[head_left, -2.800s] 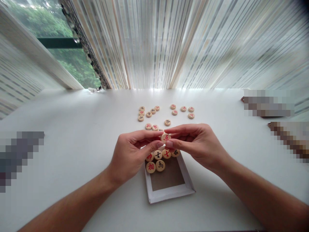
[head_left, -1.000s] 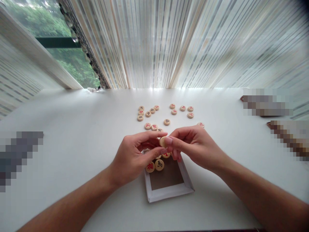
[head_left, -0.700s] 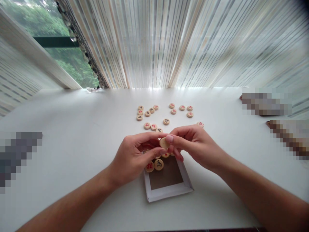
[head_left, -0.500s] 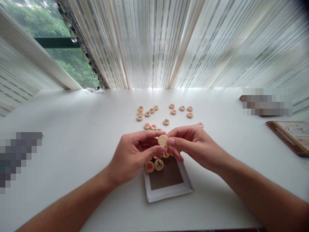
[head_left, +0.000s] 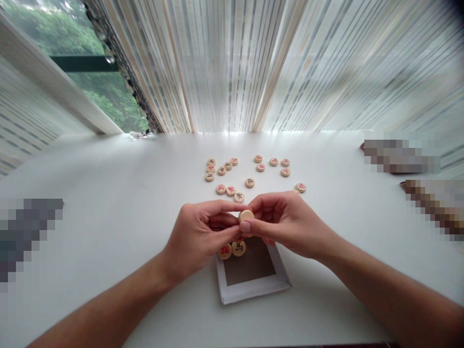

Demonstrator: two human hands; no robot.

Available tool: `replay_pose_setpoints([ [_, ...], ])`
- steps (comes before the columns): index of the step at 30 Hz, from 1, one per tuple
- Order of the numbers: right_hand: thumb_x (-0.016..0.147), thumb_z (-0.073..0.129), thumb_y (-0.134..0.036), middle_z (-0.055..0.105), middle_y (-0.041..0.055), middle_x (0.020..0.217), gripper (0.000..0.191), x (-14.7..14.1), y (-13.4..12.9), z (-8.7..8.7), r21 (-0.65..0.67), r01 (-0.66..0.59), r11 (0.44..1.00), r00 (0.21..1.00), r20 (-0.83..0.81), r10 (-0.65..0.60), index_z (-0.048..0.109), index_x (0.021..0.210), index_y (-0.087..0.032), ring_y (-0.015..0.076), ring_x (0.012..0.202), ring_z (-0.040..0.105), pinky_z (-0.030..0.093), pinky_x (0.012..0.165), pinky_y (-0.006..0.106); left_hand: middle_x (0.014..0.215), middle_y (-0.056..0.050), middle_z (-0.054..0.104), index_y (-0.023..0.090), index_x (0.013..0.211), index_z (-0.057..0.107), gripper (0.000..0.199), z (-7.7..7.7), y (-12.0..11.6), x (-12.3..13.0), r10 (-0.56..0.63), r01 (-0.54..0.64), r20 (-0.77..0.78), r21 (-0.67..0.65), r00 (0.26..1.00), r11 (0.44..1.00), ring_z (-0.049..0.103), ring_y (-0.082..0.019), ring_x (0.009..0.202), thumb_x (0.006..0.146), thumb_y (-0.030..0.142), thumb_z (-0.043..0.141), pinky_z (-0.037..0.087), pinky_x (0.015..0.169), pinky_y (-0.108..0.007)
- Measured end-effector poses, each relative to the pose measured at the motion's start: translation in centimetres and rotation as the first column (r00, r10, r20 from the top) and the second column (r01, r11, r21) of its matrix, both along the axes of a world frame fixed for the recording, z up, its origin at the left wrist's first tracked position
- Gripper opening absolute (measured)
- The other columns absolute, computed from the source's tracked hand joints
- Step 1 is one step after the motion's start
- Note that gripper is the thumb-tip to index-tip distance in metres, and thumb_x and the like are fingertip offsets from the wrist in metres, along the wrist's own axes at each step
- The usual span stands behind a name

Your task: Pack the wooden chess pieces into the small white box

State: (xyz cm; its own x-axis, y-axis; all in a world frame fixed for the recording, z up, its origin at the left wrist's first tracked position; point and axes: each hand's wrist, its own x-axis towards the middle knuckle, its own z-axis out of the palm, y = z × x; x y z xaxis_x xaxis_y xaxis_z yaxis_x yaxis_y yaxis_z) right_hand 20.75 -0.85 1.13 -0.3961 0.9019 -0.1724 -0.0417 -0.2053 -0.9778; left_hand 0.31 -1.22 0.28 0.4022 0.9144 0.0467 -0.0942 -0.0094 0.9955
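Between my two hands, over a shallow white box (head_left: 253,289), is a round wooden Chinese chess piece (head_left: 246,216) with a plain face toward me. My left hand (head_left: 203,232) is closed on its left side, fingertips and thumb pinching. From the other side my right hand (head_left: 286,217) also pinches it, the thumb lying across its lower edge. Inside the box a red-marked chess piece (head_left: 224,250) and a black-marked chess piece (head_left: 238,248) lie flat, side by side. The box's far part is hidden behind my hands.
Several loose chess pieces lie beyond my hands, among them a black-marked one (head_left: 250,182) and a red-marked one (head_left: 300,187). Blurred-out items stand at the table's right and left. Striped curtains (head_left: 224,67) hang along the far edge of the white table (head_left: 108,203).
The held piece has moved slightly down and tilted. My right thumb has slid left across its lower edge, and both hands have come closer together.
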Motion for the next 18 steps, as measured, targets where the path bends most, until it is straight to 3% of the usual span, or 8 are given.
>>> replay_pose_setpoints([
  [7,0.075,0.095,-0.049,0.061,-0.0015,0.051,0.041,0.13,-0.17,0.38,0.049,0.006,0.999,0.991,0.135,-0.013,0.074,0.069,-0.014,0.0088,0.047,0.05,0.034,0.044,0.02,0.09,-0.007,0.088,0.017,0.105,0.087,0.026,0.34,0.0,0.19,-0.009,0.022,-0.086,0.15,0.996,0.988,0.085,-0.021,0.078,0.08,0.015,0.093,0.071,0.073,-0.022],
  [13,0.081,0.09,-0.054,0.063,-0.0002,0.054,0.043,0.1,-0.07,0.58,0.04,-0.014,0.999,1.0,0.013,0.014,0.073,0.068,-0.015,0.0108,0.048,0.055,0.044,0.049,0.023,0.087,-0.008,0.087,0.016,0.104,0.086,0.028,0.35,0.16,0.18,-0.003,0.002,0.021,0.072,1.0,0.997,0.086,-0.024,0.079,0.078,0.017,0.095,0.072,0.073,-0.026],
  [18,0.076,0.095,-0.046,0.065,-0.0015,0.056,0.037,0.04,-0.1,0.36,0.003,-0.03,1.0,0.998,-0.063,0.03,0.076,0.076,-0.015,0.0101,0.049,0.055,0.045,0.05,0.022,0.088,-0.008,0.088,0.016,0.107,0.085,0.031,0.4,0.16,0.23,-0.008,0.005,0.057,0.049,0.998,0.999,0.086,-0.023,0.077,0.077,0.016,0.095,0.071,0.074,-0.026],
])
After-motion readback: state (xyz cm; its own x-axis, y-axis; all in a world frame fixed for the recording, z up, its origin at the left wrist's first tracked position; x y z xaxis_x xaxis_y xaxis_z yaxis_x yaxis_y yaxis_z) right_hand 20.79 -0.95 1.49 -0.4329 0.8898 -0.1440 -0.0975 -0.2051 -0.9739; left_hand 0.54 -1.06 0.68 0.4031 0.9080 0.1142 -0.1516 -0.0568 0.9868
